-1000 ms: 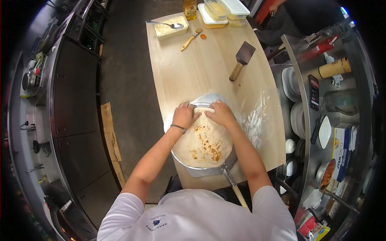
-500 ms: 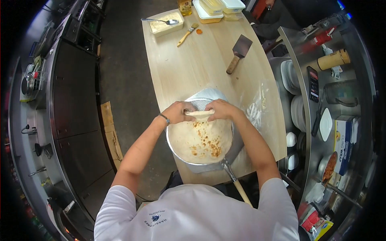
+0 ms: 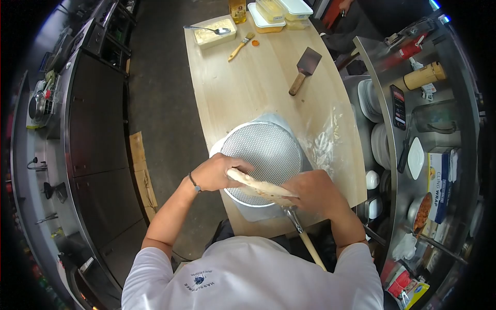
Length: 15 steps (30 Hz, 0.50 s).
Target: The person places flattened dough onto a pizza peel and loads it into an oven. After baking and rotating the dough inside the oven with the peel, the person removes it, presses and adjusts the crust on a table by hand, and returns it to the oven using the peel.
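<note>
A browned round flatbread [image 3: 260, 187] hangs between my two hands, seen almost edge-on. My left hand [image 3: 216, 172] is closed on its left end. My right hand [image 3: 313, 190], slightly blurred, grips the other end, with its fingers partly hidden. Beneath the bread lies a round mesh pizza screen [image 3: 262, 149], most of its surface uncovered. The screen rests on a metal pizza peel [image 3: 279, 121], whose wooden handle [image 3: 310, 249] points toward my body on the right.
Farther up the table [image 3: 248, 98] lie a scraper with a wooden handle [image 3: 305, 70], a brush [image 3: 241, 47] and a tub with a spoon [image 3: 214, 33]. Flour [image 3: 324, 144] marks the right side. A steel shelf [image 3: 385, 98] stands at the right, and a person's hand [image 3: 345, 6] shows at top right.
The flatbread, lying over the screen before, is now lifted and tilted up. Both hands have come nearer my body and moved apart, exposing the mesh.
</note>
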Each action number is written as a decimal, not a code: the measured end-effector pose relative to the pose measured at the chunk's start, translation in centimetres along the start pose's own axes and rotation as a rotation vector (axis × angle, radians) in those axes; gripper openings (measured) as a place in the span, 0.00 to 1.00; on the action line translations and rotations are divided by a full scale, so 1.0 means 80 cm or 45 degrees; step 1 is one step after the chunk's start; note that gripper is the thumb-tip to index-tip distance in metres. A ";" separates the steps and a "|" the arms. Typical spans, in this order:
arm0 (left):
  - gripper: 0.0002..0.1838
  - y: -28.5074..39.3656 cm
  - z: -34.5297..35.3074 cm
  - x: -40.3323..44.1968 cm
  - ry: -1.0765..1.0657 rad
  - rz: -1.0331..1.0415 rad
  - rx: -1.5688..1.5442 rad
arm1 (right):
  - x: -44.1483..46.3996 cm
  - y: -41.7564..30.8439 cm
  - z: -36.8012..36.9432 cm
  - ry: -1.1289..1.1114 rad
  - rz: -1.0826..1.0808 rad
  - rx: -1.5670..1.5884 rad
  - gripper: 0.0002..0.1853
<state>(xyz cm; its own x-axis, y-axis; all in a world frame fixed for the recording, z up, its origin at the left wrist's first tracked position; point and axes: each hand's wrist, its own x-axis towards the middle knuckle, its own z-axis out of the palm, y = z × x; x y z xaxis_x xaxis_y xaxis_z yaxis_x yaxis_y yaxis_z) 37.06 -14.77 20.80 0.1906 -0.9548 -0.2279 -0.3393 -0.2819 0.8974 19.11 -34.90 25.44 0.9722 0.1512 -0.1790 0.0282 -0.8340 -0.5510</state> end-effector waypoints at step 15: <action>0.20 -0.009 0.070 -0.023 0.695 0.340 0.942 | 0.005 0.105 0.108 0.817 -0.338 -0.184 0.12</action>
<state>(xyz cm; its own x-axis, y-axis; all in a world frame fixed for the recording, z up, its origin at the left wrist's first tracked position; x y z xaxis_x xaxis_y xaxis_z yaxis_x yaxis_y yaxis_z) 31.79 -13.30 18.43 0.3625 -0.8735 0.3248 -0.8942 -0.2278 0.3853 17.73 -37.24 13.68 0.8722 0.0541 0.4862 0.2706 -0.8812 -0.3876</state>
